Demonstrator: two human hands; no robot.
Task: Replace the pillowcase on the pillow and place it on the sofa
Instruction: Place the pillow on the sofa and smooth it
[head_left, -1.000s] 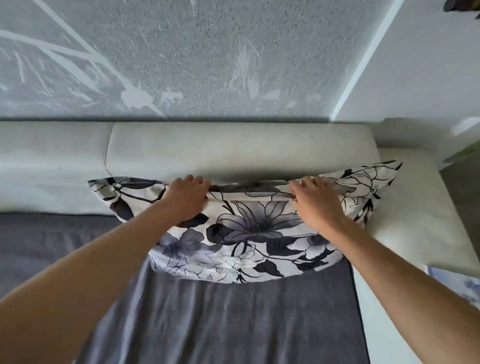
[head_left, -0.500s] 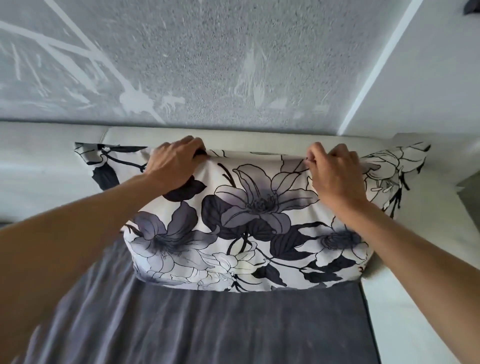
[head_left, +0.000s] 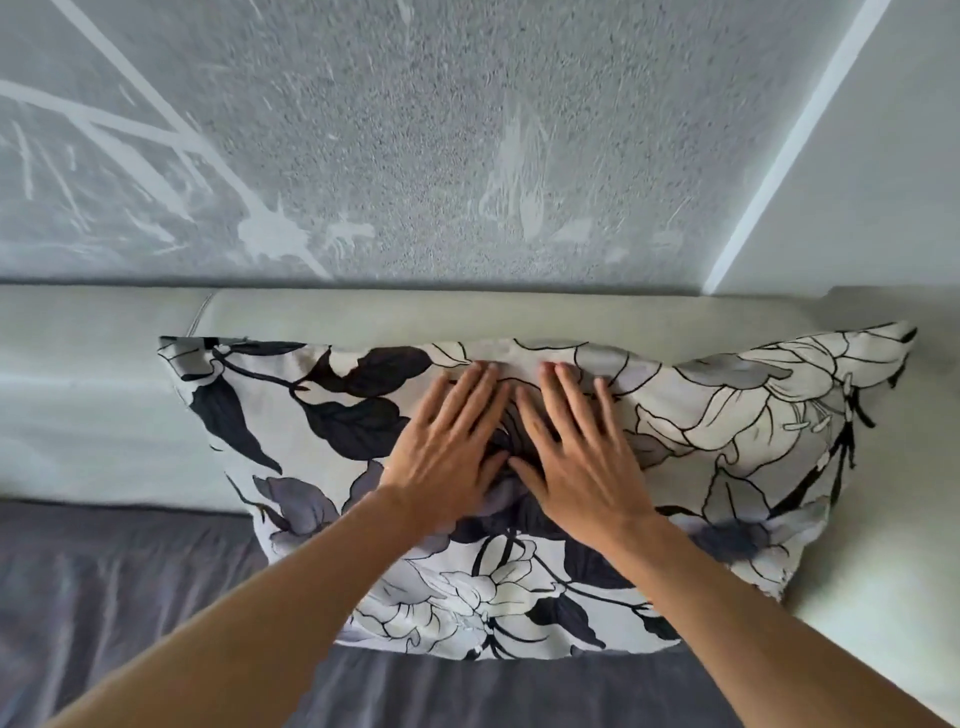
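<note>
The pillow (head_left: 727, 447), in a white pillowcase printed with black and grey flowers, stands upright on the sofa and leans against the pale backrest (head_left: 467, 312). My left hand (head_left: 447, 447) lies flat on the middle of the pillow with straight, spread fingers. My right hand (head_left: 576, 452) presses flat beside it, thumbs nearly touching. Neither hand grips the fabric.
The sofa seat carries a dark grey cover (head_left: 130, 582). A pale armrest (head_left: 883, 597) runs along the right, touching the pillow's right edge. Behind the backrest rises a textured grey wall (head_left: 415, 156) with a white corner strip (head_left: 789, 140).
Both hands let go of the pillow's top edge and moved inward, now lying flat on its middle. The pillow settled upright against the backrest.
</note>
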